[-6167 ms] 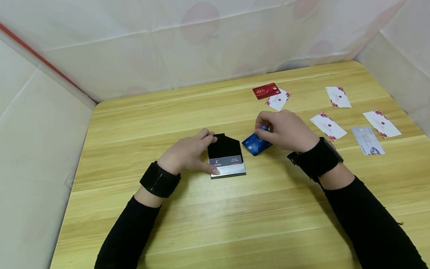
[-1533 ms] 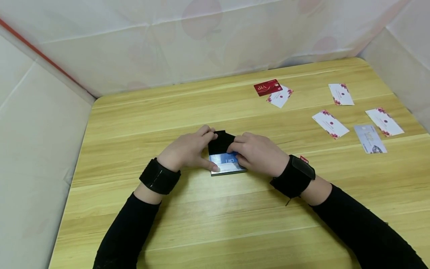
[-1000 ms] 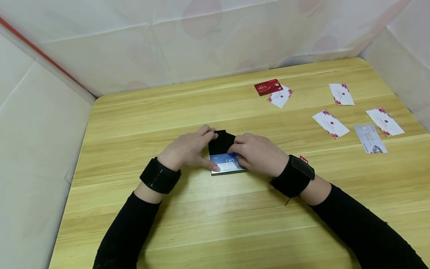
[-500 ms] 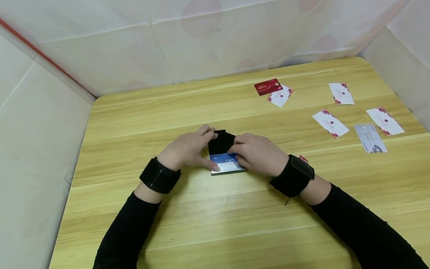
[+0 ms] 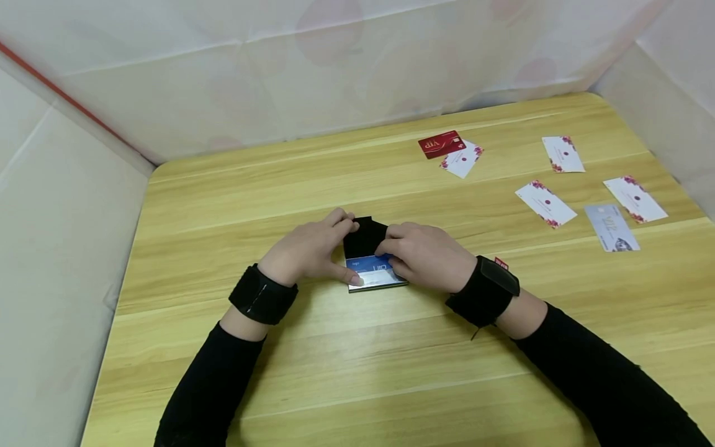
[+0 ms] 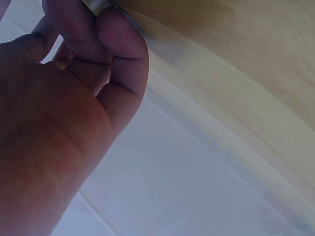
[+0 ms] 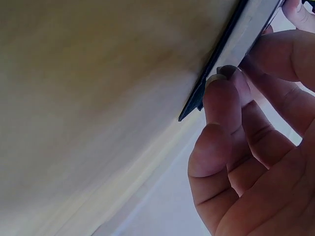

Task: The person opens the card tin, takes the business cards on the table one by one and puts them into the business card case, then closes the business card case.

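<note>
A card holder with a raised black flap and silver front lies on the table in the head view. A blue VIP card sits in it, its printed upper part showing above the silver front. My left hand grips the holder's left side, thumb on the silver front and fingers at the flap. My right hand is at the right side, with curled fingertips pinching the blue card beside the holder's edge; they cover the card's right end. In the right wrist view the holder appears edge-on beside my curled fingers.
On the wooden table, a red VIP card overlaps a white floral card at the back. To the right lie several more white floral cards and a silver VIP card. White sheeting borders the table.
Since the earliest frame, my right hand has brought the blue card left into the holder, covering the grey card seen there. Over the last second and a half both hands stay nearly still.
</note>
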`<state>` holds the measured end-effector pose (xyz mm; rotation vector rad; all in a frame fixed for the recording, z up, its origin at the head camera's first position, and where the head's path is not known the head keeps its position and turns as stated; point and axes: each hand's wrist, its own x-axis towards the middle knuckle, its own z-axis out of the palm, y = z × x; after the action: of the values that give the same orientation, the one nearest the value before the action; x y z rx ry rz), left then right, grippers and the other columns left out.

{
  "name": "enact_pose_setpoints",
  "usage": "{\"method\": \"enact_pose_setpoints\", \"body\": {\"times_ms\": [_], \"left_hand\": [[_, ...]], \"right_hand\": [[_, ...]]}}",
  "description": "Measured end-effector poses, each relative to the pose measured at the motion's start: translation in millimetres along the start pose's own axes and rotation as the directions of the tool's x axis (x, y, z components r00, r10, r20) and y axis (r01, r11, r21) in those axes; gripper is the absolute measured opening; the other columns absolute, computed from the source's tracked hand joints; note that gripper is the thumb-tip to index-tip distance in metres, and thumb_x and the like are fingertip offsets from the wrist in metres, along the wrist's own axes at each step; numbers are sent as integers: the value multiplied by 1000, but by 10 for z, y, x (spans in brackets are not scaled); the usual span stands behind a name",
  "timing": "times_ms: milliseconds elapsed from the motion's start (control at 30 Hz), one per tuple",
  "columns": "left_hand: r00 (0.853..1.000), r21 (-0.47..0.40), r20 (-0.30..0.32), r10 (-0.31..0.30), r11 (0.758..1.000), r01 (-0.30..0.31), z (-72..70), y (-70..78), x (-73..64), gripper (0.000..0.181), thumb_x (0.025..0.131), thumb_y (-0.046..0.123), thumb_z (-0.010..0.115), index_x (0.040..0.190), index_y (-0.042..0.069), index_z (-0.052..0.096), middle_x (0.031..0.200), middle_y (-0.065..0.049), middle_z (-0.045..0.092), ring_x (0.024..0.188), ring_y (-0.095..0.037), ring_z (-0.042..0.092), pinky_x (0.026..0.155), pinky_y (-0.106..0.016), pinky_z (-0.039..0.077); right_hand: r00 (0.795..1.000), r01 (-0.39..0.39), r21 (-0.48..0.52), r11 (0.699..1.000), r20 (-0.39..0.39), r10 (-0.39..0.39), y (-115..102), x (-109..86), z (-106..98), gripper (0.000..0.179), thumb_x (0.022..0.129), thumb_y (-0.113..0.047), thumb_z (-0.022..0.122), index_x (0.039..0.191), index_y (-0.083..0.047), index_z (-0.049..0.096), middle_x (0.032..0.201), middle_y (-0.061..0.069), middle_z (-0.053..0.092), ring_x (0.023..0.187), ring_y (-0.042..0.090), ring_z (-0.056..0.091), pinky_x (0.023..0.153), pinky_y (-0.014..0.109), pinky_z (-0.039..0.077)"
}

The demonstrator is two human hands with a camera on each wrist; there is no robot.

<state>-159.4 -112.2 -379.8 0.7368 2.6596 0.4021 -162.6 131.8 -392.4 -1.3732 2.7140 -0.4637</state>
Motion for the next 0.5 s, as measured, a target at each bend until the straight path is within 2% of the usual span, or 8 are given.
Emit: {"method": "enact_pose_setpoints", "body": {"times_ms": [267, 367, 500], "left_hand": [[1000, -1, 3, 0, 1000, 0, -6, -10, 6, 101, 70, 66, 79, 149, 11, 45, 146, 1, 37, 91, -18, 60, 89, -33, 52], [1000, -2, 2, 5, 1000, -5, 1, -16, 13, 102, 70, 66, 79, 149, 11, 44, 143, 2, 38, 92, -18, 59, 89, -33, 52], [1000, -1, 10, 2, 1000, -2, 10, -18, 1, 104, 70, 66, 79, 150, 11, 43, 143, 1, 38, 91, -18, 59, 89, -34, 52]], "right_hand": [[999, -31, 4, 1000, -8, 31, 66, 6, -73, 22, 91, -18, 69, 112, -18, 75, 99, 0, 64, 84, 14, 58, 73, 35, 52], [998, -60, 2, 998, -24, 60, 189, -3, -107, 23, 92, -20, 69, 114, -17, 74, 100, 0, 65, 82, 14, 58, 70, 35, 51], [988, -148, 6, 989, -40, 148, 423, -22, -175, 23, 92, -21, 68, 114, -16, 74, 105, 0, 68, 87, 17, 61, 72, 38, 52]]}}
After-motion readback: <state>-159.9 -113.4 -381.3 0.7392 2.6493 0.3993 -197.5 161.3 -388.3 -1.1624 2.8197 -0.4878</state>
